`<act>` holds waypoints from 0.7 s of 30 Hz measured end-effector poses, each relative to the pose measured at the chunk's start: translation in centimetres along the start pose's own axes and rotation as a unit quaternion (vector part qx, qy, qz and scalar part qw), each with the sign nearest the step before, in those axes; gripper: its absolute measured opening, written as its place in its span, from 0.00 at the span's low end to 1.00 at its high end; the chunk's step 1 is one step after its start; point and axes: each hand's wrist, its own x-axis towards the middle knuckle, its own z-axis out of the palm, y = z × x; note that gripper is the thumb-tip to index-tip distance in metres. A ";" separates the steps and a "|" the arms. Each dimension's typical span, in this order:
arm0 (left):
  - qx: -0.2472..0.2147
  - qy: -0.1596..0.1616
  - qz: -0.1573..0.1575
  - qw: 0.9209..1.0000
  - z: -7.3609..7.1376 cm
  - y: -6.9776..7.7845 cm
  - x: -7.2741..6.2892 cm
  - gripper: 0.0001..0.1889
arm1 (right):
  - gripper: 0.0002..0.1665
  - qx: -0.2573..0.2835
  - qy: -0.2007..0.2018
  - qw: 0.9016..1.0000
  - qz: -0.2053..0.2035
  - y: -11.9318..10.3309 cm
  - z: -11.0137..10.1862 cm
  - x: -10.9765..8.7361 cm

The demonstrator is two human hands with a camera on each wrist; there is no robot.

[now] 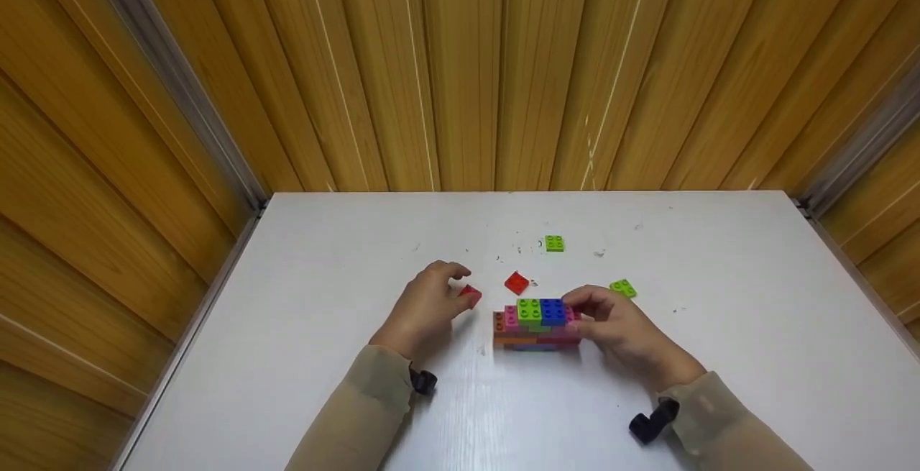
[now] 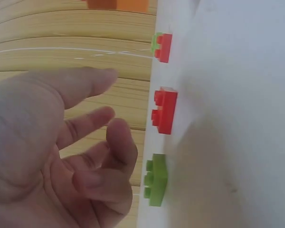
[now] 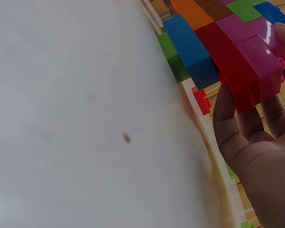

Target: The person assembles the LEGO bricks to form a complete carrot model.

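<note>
My right hand (image 1: 614,323) grips the right end of a built block of toy bricks (image 1: 528,313), layered in several colours. Lime and blue studded bricks top the block in the head view. In the right wrist view, fingers (image 3: 225,114) curl against the block's red and magenta end, with a blue brick (image 3: 190,52) on its underside. My left hand (image 1: 428,302) hovers around a small red brick (image 1: 471,291), thumb and fingers spread apart. The left wrist view has a gap between the fingertips (image 2: 107,78) and the red brick (image 2: 166,111).
A second red brick (image 1: 516,282) lies behind the block. Two lime bricks, one farther back (image 1: 553,243) and one by the right hand (image 1: 623,288), lie on the white table (image 1: 323,241). The left wrist view shows a green brick (image 2: 156,180). Wood-look panels (image 1: 460,75) enclose the table.
</note>
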 end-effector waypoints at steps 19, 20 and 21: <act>0.083 0.017 0.000 0.996 1.9 0.0 0.4 0.21 | 0.20 -0.002 0.001 1.000 0.005 -0.2 0.1 -0.1; 0.084 0.020 0.002 0.996 1.9 0.1 0.4 0.21 | 0.20 -0.001 0.001 1.000 0.006 -0.2 0.1 -0.1; 0.083 0.021 0.002 0.996 1.9 0.2 0.4 0.21 | 0.20 -0.003 0.003 1.000 0.006 -0.2 0.0 -0.1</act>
